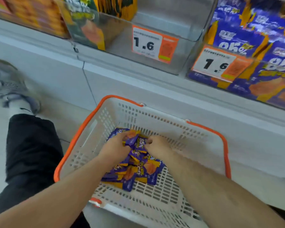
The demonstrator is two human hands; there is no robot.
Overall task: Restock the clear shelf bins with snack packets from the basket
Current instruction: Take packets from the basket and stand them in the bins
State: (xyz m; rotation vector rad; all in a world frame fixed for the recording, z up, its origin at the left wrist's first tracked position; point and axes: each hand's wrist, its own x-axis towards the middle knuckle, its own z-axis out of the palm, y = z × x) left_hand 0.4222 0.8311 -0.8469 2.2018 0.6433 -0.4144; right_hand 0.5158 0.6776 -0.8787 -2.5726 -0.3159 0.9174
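- Step in hand: gathering stock. Both my hands are down in the white basket (105, 122) with the orange rim, lower centre of the frame, working the heap of purple snack packets (138, 170) on its floor.
- Left hand (117, 145): fingers curled round a purple-and-orange packet (130, 137) at the far end of the heap; it looks gripped, not just touched.
- Right hand (158, 144): fingers bunched narrow at the edge of a packet printed "85%" (141, 143). I take it for a pinch; the contact is partly hidden by my knuckles.
- Destination, my judgement: the clear bin (237, 63) at upper right already holds matching purple packets. The middle bin (155, 43), top centre, is nearly bare but carries green and orange stock at its left.
- Next move calls for: a firm handful in each hand, a lift clear of the basket wall, then up and right over the bin's front lip without snagging its price label (219, 63).
- Hard to make out: the shelf stock is motion-blurred, the label small print unreadable. How many packets each hand holds, I cannot tell. The right bin is cut off by the frame edge, as is the orange-stock bin (31, 14) at upper left.
- Also in view: my dark trouser leg (31, 153) and grey shoe (10, 86), left side.
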